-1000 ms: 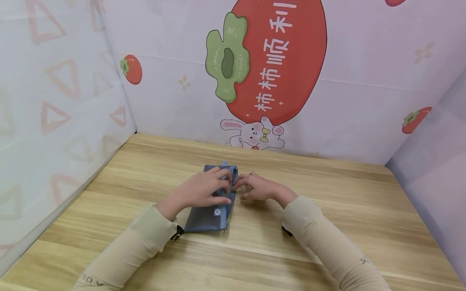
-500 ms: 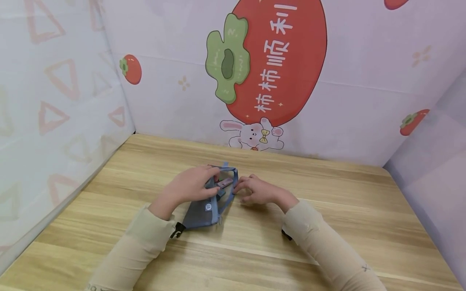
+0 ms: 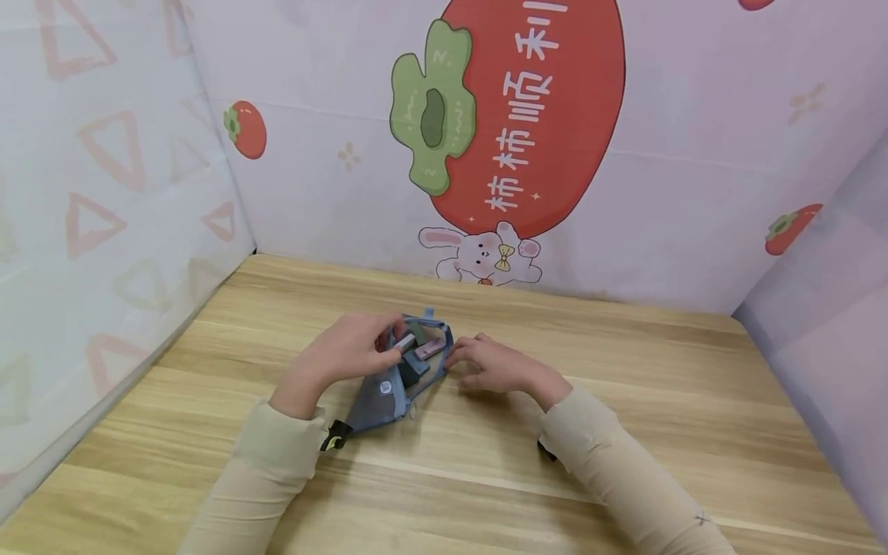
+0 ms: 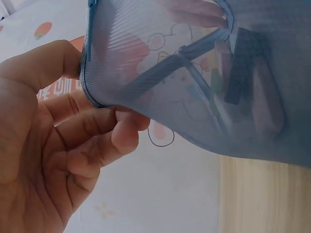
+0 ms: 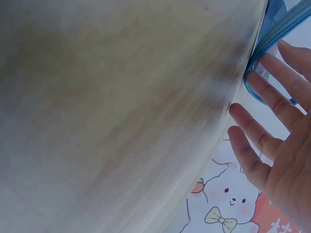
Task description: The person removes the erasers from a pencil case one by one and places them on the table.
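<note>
Pouch (image 3: pixel 373 407) wider open, contents (image 3: pixel 418 364) half-hidden

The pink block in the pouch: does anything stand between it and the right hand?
Yes: the right side of the blue pouch rim runs between the right hand and the pink block. Nothing visible covers the block in the head view.

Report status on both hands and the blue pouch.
Left hand grips blue pouch by one side. Right hand touches the other side. Pouch open, small items inside. Left hand partly blocks view inside.
</note>
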Motion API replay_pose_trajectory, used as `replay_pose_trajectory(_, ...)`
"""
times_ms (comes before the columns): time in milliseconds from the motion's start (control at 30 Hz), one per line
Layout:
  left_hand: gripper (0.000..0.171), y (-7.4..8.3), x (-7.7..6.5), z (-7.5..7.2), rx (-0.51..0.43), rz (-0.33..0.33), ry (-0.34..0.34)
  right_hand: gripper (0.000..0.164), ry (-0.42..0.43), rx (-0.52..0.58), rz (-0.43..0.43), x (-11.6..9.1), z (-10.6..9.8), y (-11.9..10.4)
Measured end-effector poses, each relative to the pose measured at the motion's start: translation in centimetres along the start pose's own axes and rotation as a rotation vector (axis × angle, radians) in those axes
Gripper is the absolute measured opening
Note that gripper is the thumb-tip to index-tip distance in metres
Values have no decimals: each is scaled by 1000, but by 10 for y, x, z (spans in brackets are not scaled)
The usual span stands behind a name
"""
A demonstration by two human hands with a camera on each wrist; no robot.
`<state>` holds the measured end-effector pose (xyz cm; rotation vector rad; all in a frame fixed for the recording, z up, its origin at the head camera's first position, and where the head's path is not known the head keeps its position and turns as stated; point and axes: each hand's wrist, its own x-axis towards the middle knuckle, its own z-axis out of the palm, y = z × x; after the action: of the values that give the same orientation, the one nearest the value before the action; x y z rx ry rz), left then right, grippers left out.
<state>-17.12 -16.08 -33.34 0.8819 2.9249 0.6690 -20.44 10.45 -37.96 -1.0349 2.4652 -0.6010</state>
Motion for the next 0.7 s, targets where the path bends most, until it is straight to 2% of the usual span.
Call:
replay_pose_trajectory(233,15,2,1,-2,-20,15,21,27,61,-56,-38,2,-3,-2)
replay_pose_trajectory(533,12,-3,1,-2,-39,73,21,26,183,14,-100,11,-2,-11)
replay_pose_trajectory(700,11,-3,2,-2,-54,82,15,27,203,5,-112,18,-1,-17)
